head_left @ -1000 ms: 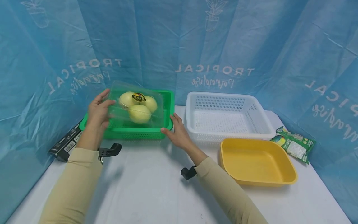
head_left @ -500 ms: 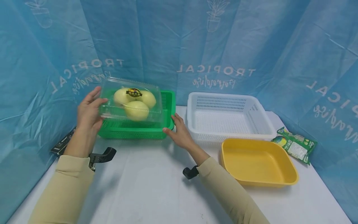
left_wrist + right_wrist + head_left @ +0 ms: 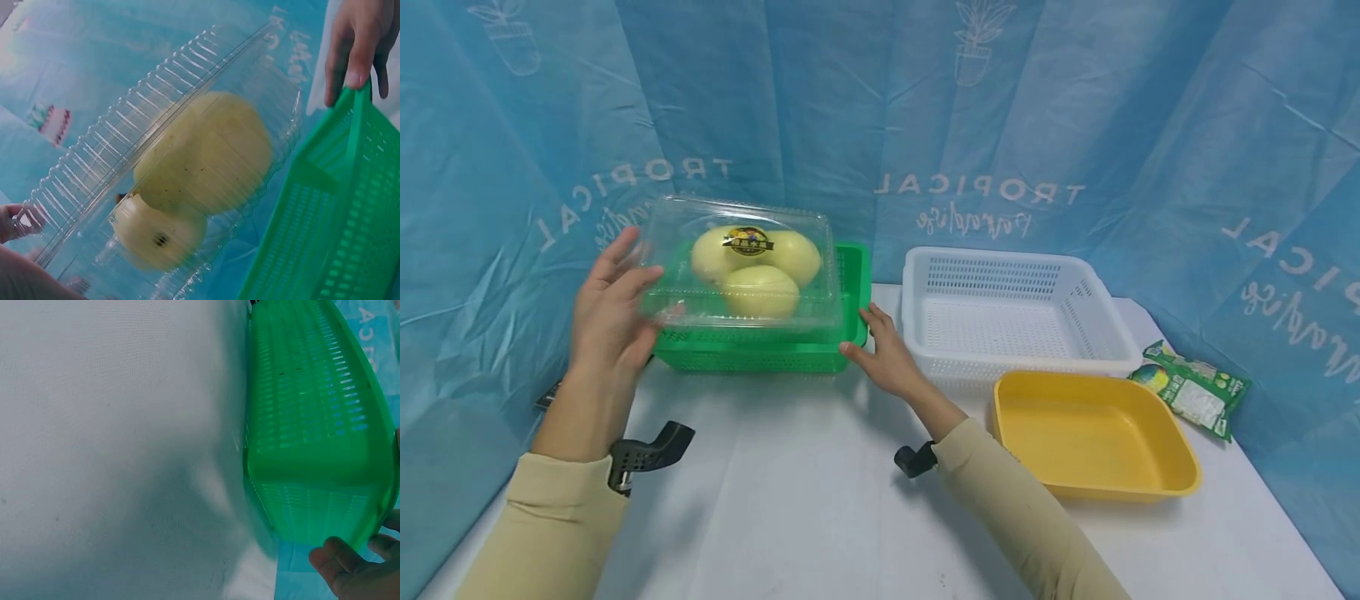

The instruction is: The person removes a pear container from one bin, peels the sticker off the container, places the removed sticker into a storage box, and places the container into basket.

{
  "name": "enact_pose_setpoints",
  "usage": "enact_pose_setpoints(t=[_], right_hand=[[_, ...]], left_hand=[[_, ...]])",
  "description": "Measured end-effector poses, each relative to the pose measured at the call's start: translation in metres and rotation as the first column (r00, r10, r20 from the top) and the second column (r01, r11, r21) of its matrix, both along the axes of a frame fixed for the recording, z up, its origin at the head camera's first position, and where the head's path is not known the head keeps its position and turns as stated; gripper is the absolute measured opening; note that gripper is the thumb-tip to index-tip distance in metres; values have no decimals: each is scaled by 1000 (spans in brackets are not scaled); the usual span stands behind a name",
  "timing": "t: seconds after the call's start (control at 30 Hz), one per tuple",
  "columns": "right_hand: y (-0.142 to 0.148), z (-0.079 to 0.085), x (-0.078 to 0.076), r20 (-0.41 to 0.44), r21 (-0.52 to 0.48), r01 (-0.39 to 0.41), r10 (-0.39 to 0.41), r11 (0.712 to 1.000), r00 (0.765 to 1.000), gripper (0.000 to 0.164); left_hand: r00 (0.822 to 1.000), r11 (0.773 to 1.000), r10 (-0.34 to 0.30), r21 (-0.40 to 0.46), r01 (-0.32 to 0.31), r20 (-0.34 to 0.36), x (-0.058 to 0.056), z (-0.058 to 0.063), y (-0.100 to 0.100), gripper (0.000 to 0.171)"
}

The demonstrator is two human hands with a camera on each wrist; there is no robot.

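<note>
Clear ribbed box [image 3: 741, 262], three pale-yellow fruits [image 3: 762, 292]; left hand [image 3: 608, 315] grips box, right hand [image 3: 886, 358] green basket [image 3: 752, 359].

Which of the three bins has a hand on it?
The green basket: the right hand holds its near right corner. The white basket and yellow tray are untouched.

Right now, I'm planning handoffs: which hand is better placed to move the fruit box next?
Probably the left hand: it holds the clear box, while the right hand holds the green basket.
</note>
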State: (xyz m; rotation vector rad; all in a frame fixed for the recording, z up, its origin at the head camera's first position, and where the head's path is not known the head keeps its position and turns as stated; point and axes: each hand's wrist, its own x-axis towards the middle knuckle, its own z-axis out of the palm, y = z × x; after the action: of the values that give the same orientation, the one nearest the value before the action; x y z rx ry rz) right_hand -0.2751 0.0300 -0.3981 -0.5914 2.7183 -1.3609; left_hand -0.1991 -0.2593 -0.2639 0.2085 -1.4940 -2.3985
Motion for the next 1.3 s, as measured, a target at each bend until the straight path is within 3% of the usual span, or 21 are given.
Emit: enact_pose_setpoints(t=[0.27,0.5,0.77,0.9,0.97,1.13,1.3], right_hand=[[1,-2,-2,2,0,-4,4,1000,1000,74],[1,-3,-3,-9,3,-8,8,1000,1000,71],[1,-2,-2,-26,3,-12,12,1000,1000,69],[1,-3,-3,-34,6,-19,19,1000,999,69],[1,-3,-4,-39,6,-19,20,1000,999,68],[1,-2,-5,-53,4,-15,16,1000,998,65],[0,-2,-6,-70,1,-12,12,1000,998,65]], left_hand=[[997,991,-63,115,68,-46,26,-7,-5,60],[978,953,-132,251,170,-162,49,-25,-13,61],[972,945,-145,267,192,-186,76,-46,-12,61],[955,922,-196,290,257,-222,88,-60,-13,60],[942,895,-234,326,306,-242,93,-67,-14,60],[935,861,-265,379,339,-235,104,-77,-12,59],[945,881,-262,351,318,-198,111,-90,-9,58]])
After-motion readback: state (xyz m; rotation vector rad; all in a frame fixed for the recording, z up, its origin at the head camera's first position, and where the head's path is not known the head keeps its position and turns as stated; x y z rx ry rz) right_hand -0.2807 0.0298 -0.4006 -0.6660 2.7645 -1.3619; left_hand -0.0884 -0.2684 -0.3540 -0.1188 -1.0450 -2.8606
